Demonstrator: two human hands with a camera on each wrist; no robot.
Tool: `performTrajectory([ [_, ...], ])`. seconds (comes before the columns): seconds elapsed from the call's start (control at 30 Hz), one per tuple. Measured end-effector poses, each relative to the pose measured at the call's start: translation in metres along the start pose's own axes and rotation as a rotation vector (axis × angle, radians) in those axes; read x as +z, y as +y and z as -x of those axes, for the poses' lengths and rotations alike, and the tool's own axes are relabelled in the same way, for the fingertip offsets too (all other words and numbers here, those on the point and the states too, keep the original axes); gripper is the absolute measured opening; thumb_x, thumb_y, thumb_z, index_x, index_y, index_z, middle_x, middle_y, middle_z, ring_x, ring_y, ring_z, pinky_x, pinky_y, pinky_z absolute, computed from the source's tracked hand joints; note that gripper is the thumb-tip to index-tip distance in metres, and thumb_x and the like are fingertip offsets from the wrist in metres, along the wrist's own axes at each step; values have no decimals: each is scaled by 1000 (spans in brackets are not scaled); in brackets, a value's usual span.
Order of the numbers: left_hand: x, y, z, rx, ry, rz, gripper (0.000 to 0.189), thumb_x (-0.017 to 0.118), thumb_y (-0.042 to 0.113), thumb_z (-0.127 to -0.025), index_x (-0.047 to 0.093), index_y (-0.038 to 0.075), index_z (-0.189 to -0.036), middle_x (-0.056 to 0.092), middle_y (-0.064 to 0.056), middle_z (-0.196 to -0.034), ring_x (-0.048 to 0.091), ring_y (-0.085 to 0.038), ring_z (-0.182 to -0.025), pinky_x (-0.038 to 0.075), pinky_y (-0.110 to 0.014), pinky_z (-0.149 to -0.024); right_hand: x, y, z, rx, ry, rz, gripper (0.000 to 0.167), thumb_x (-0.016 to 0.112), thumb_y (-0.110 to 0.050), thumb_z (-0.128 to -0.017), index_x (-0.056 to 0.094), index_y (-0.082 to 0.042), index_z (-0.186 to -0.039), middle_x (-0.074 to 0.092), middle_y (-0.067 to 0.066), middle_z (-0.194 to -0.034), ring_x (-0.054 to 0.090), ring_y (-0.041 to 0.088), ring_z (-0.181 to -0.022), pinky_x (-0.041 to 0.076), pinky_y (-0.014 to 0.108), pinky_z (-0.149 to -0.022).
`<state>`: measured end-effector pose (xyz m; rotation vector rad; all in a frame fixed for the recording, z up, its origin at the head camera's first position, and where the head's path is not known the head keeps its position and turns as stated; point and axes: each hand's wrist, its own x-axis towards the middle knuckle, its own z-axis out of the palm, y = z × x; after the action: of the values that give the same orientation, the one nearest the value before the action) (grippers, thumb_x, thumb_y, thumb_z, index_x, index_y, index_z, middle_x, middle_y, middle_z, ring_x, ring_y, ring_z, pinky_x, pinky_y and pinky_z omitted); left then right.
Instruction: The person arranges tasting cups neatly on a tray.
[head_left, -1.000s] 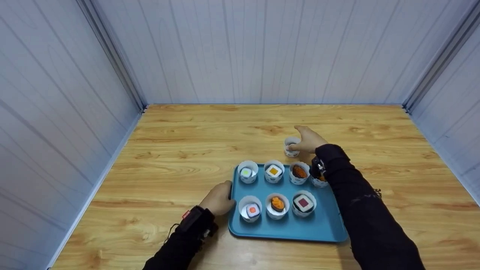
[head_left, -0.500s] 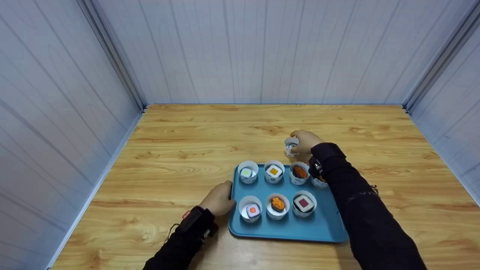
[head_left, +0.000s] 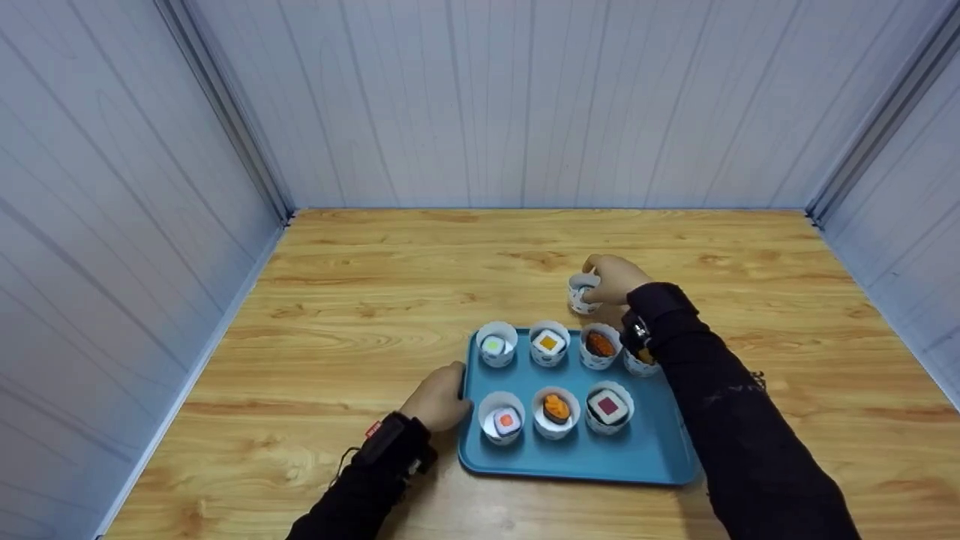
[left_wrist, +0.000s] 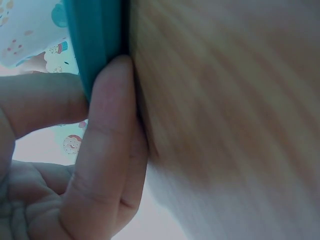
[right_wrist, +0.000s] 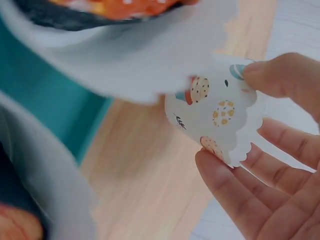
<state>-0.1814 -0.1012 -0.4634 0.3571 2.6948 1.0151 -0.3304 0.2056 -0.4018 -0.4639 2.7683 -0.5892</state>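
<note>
My left hand (head_left: 437,399) pinches the left edge of a blue tray (head_left: 577,466). In the left wrist view, thumb and fingers (left_wrist: 112,110) meet at the tray's rim (left_wrist: 92,35). Behind the tray, on the tabletop, stands a white paper baking cup (head_left: 583,303) with a scalloped edge and small printed pastries. My right hand (head_left: 619,280) holds that cup by its upper part. The right wrist view has the thumb on the near side of the printed cup (right_wrist: 215,115) and the other fingers along its rim. Something pale shows inside the cup, partly covered by the hand.
Several like cups sit on the tray in two rows, each with a toy-like sushi piece, such as an orange-topped one (head_left: 556,409) and a square roll (head_left: 607,406). My right sleeve (head_left: 739,427) crosses the tray's right side. Panelled walls (head_left: 487,105) enclose the wooden table (head_left: 360,300).
My right hand's fingers have drawn in around the cup, the raised forefinger coming down to it. The left hand, tray and cups on it stay where they were.
</note>
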Motion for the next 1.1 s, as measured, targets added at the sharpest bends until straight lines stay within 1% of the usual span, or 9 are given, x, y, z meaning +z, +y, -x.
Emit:
performTrajectory([
  [0.13, 0, 0, 0, -9, -3, 8, 35, 60, -1, -84, 56, -8, -118, 63, -15, -99, 53, -21, -85, 48, -41, -79, -9, -3, 9, -37, 25, -26, 56, 67, -22, -89, 48, 2, -136, 52, 28, -132, 52, 42, -117, 45, 52, -94],
  [0.27, 1, -1, 0, -7, 4, 3, 34, 60, -1, -83, 57, -7, -116, 63, -14, -98, 53, -21, -83, 47, -40, -78, -18, -6, 25, -81, 46, -25, 58, 67, -24, -90, 47, 0, -139, 51, 26, -133, 52, 41, -118, 44, 52, -94],
  [0.37, 2, -2, -1, -1, 7, -12, 34, 60, -1, -82, 57, -8, -115, 62, -13, -96, 52, -21, -83, 47, -40, -78, -24, -6, 40, -129, 81, -7, 59, 67, -25, -89, 47, 0, -139, 53, 24, -133, 53, 40, -118, 45, 52, -94],
  [0.53, 2, -2, -1, 0, 7, -20, 35, 60, -1, -82, 56, -8, -116, 62, -14, -96, 51, -21, -82, 46, -39, -77, -27, -1, 72, -215, 150, 24, 56, 69, -23, -89, 51, 2, -136, 58, 23, -128, 57, 37, -112, 48, 50, -91],
  [0.7, 1, -2, -2, -4, 9, -13, 35, 60, -1, -82, 56, -8, -117, 62, -14, -96, 52, -22, -82, 46, -39, -77, -22, 6, 107, -246, 188, 24, 52, 71, -22, -88, 54, 0, -132, 61, 21, -123, 60, 34, -106, 52, 47, -85],
  [0.87, 0, -3, -3, -14, 5, -3, 33, 61, 0, -83, 57, -6, -115, 60, -12, -93, 51, -22, -82, 45, -38, -76, -11, 14, 138, -273, 212, 49, 51, 75, -19, -84, 57, -1, -128, 64, 15, -116, 62, 29, -99, 54, 42, -80],
  [0.93, 0, -3, -3, -16, 5, -1, 33, 61, 0, -83, 57, -6, -114, 60, -11, -93, 51, -22, -82, 45, -39, -76, -5, 17, 148, -283, 210, 55, 51, 76, -18, -82, 58, -1, -127, 65, 13, -113, 63, 26, -97, 55, 38, -78],
  [1.1, 1, -3, -2, -12, 8, 5, 33, 61, -1, -81, 57, -6, -113, 60, -12, -92, 51, -22, -81, 45, -39, -76, 12, 25, 168, -278, 171, 74, 52, 78, -17, -80, 59, 0, -125, 65, 11, -111, 62, 22, -93, 54, 34, -74],
])
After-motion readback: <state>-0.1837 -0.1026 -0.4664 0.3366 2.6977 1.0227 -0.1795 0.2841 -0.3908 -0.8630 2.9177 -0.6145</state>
